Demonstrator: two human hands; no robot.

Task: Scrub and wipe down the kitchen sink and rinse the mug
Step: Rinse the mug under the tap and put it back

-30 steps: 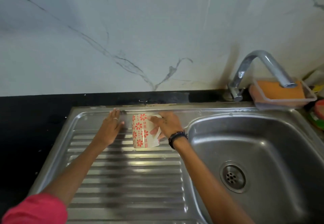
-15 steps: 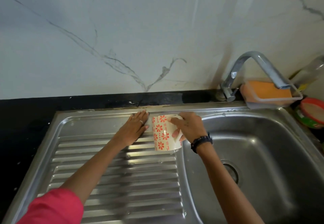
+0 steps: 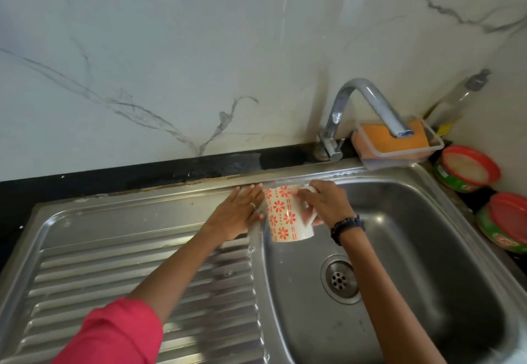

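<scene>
A white mug [image 3: 283,215] with orange flower print hangs over the left rim of the steel sink basin [image 3: 422,249]. My right hand [image 3: 325,202] grips it by the handle side, fingers curled round the handle. My left hand [image 3: 238,214] lies flat with straight fingers on the draining board [image 3: 128,272], its fingertips just left of the mug. The tap [image 3: 368,104] arches over the basin's back edge, and no water runs from it. The drain [image 3: 340,278] lies below the mug to the right.
An orange sponge [image 3: 390,138] lies in a clear tray [image 3: 405,155] behind the tap spout. Two round red-lidded green tubs [image 3: 467,168] [image 3: 504,222] stand on the black counter right of the basin. A bottle [image 3: 456,101] leans in the corner. The marble wall [image 3: 199,50] rises behind.
My right hand has carried the mug rightward from the draining board to above the basin's left rim. My left hand has slid right along the board beside it.
</scene>
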